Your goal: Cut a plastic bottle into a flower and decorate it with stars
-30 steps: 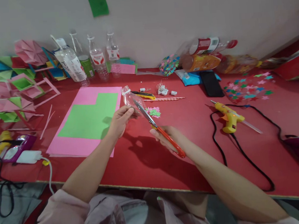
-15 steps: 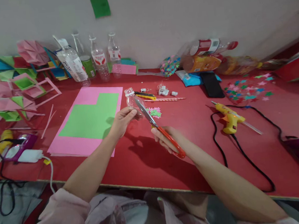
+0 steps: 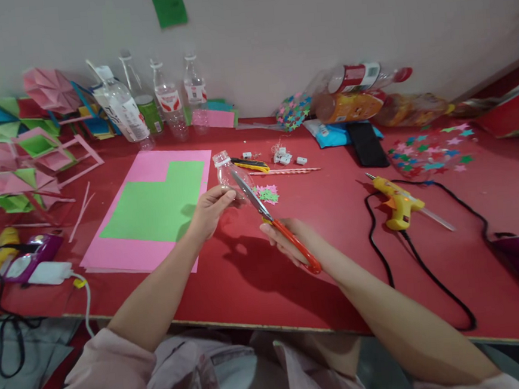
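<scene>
My left hand [image 3: 211, 209] pinches the lower edge of a clear plastic bottle top [image 3: 225, 172], whose neck points up and away from me. In my right hand [image 3: 285, 240] is a pair of scissors [image 3: 296, 244] with red handles, its blades lying against the bottle top's right side. How far the blades are parted I cannot tell. Behind the bottle top lies a yellow and black utility knife [image 3: 252, 164]. Small pink and green paper stars [image 3: 267, 194] are heaped just right of the blades. Left of my left hand lie a green sheet [image 3: 153, 209] and pink sheets [image 3: 125, 258].
A yellow glue gun [image 3: 397, 203] with a black cord rests at right, near a phone [image 3: 367, 144]. Several bottles [image 3: 171, 105] stand along the wall. Folded paper crafts [image 3: 22, 153] fill the left end. A purple power strip [image 3: 35, 255] lies at front left.
The view has shifted slightly, so most things sit a little further left and higher. My hands, the bottle top and the scissors keep nearly the same pose.
</scene>
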`<state>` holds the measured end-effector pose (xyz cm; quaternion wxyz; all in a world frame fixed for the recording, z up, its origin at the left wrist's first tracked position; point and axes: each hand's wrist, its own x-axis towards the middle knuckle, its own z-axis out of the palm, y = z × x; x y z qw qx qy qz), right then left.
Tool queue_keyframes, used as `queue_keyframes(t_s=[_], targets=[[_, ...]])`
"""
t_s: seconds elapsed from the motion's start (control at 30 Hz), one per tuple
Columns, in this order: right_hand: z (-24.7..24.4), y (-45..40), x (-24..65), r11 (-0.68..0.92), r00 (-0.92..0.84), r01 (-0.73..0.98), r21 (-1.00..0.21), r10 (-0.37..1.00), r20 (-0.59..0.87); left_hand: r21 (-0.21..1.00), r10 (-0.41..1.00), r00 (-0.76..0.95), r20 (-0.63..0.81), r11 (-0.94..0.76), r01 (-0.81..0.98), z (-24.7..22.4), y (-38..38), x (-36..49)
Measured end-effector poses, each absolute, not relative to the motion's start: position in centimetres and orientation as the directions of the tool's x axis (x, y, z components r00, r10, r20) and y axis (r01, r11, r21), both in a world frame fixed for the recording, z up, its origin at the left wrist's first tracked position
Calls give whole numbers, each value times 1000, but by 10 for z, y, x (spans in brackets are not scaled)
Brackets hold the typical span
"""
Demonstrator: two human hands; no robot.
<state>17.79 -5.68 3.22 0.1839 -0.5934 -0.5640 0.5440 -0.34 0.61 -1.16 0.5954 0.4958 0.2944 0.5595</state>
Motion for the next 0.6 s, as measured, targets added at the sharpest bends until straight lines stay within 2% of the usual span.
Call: queue_keyframes(t_s=[0.17,0.33,0.6], targets=[[30,-56,178,-326,-206,471,-820,863,-462,908,956,207,208,-111,-404,-11,6,-4],[25,-54,182,-292,-259,459,-839,860,-440,919,960,216,179,-85,-384,-13,7,-5],[31,-56,181,-272,-245,464,-843,875,-418,930,960,254,121,-20,-366,-10,4,-1]])
